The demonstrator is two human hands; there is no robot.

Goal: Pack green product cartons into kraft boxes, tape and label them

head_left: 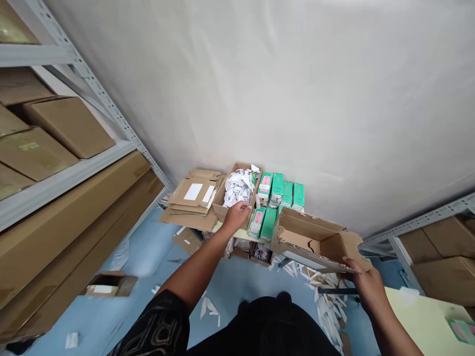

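Observation:
My right hand (365, 283) grips the near right edge of an empty, open cardboard box (315, 259), which tilts at the right end of the small table. My left hand (239, 216) is at the near edge of another cardboard box (220, 209), filled with crumpled white paper (240, 186). Its fingers are curled together; whether anything is between them is hidden. Beside that box, to the right, stand several green cartons (276, 187), some with pink fronts. Flattened cardboard boxes (178, 197) with white labels are stacked to its left.
Shelving (92, 81) loaded with brown boxes rises on the left, and another rack (393, 247) stands at right. Paper scraps (328, 316) litter the blue floor. A pale table (419, 319) is at lower right. An open carton (111, 284) lies on the floor at left.

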